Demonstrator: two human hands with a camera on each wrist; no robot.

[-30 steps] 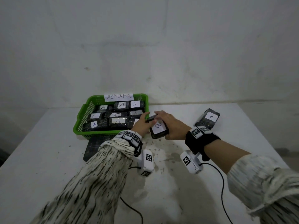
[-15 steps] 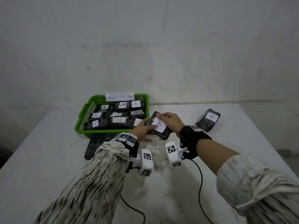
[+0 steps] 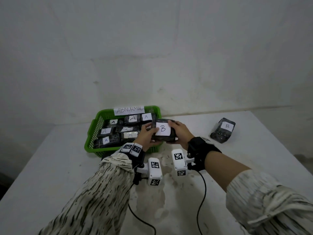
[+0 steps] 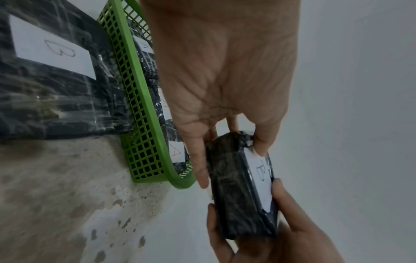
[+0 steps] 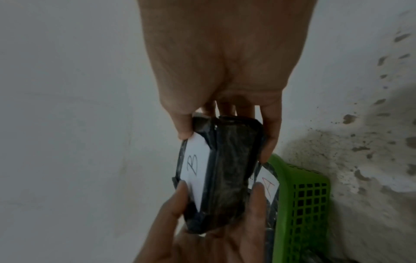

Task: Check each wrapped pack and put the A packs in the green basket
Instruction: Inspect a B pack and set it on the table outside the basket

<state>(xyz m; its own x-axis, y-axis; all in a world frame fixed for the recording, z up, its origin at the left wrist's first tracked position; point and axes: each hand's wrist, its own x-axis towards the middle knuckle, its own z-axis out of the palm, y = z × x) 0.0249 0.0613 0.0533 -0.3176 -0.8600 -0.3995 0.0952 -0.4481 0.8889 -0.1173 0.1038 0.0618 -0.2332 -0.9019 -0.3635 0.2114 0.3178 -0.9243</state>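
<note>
I hold a black wrapped pack [image 3: 163, 133] between both hands, just above the near right corner of the green basket [image 3: 89, 141]. Its white label reads B and faces me. My left hand [image 3: 149, 134] grips its left end, thumb on the label side and fingers behind [image 4: 231, 163]. The right hand [image 3: 176, 131] grips the other end the same way [image 5: 225, 138]. The basket carries an ABNORMAL sign [image 3: 129, 110] and holds several black packs labelled A [image 3: 133, 118].
A second pack labelled B [image 3: 222, 130] lies on the white table at the right. Another B pack [image 4: 51, 80] lies against the basket's near wall, mostly hidden by my left sleeve in the head view. Cables [image 3: 202, 197] trail from both wrists. A wall stands close behind.
The pack has been lifted and turned from lying flat to standing up, so its B label now faces me. Both hands rose with it towards the basket's near right corner.
</note>
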